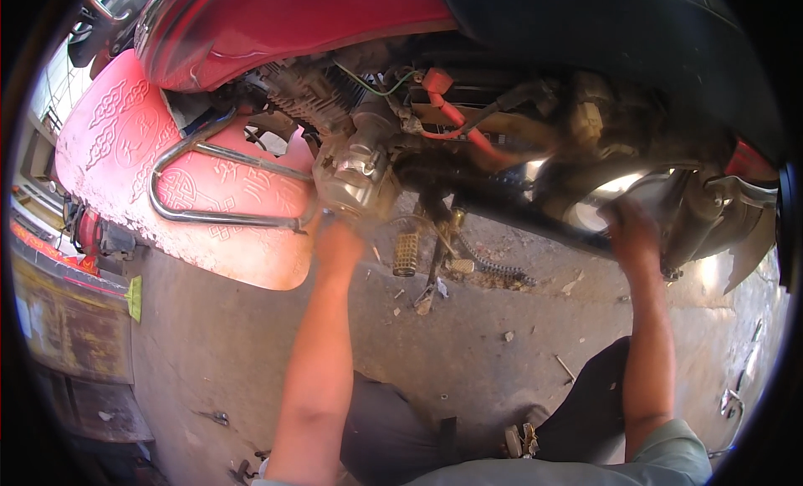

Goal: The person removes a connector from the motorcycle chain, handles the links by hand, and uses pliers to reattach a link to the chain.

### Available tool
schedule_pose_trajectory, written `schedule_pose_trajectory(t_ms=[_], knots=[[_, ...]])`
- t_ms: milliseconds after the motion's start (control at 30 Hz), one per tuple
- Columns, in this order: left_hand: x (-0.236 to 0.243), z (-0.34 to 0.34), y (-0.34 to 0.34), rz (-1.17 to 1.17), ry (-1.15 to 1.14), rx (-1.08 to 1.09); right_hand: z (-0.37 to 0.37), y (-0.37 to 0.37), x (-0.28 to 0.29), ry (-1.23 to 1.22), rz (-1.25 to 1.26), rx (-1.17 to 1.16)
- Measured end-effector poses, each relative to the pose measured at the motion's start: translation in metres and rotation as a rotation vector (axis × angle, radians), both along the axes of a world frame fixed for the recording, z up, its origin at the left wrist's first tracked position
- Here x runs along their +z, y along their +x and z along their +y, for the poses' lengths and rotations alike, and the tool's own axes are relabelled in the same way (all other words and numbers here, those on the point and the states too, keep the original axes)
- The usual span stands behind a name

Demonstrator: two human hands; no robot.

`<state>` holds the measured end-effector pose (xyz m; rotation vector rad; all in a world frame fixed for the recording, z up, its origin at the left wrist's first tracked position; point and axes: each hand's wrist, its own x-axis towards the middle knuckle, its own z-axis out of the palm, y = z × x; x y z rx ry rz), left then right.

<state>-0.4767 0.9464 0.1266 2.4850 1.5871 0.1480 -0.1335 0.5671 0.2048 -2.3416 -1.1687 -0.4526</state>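
Note:
A motorcycle stands across the view in front of my knees. My left hand (339,243) reaches up to the underside of its grey metal engine (355,172); the fingers are lost against the casing. On the right, my right hand (633,225) is at the near side of the rear wheel (590,216), smeared by motion, so its grip does not show. Between the hands are a footrest with worn yellowish rubber (406,253) and a dark drive chain (493,268) low by the floor. A thick red cable (456,114) runs above the chain area.
A chrome crash bar (230,219) juts out at the left before a large pink embossed shield (100,151). The red body panel (293,22) and dark seat (602,34) overhang the work. Small debris and a pair of pliers-like tools (216,417) lie on the concrete floor (209,344).

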Motion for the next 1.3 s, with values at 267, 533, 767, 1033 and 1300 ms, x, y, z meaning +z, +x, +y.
schedule_pose_trajectory(t_ms=[267,533,767,1033,1300], knots=[[0.026,-0.005,0.001,-0.06,-0.072,-0.102,-0.02,-0.007,-0.007,-0.006,-0.001,-0.117],[0.003,-0.012,0.009,-0.119,0.029,0.054,-0.019,0.0,-0.011,-0.002,-0.008,-0.103],[-0.009,-0.006,0.011,-0.104,0.126,0.0,-0.018,-0.003,-0.012,0.039,-0.043,-0.099],[-0.009,0.002,-0.002,-0.098,0.108,-0.055,-0.016,-0.003,-0.027,-0.075,-0.107,-0.134],[-0.023,-0.002,0.007,-0.067,-0.023,0.079,-0.016,-0.011,-0.016,0.031,-0.185,-0.155]])
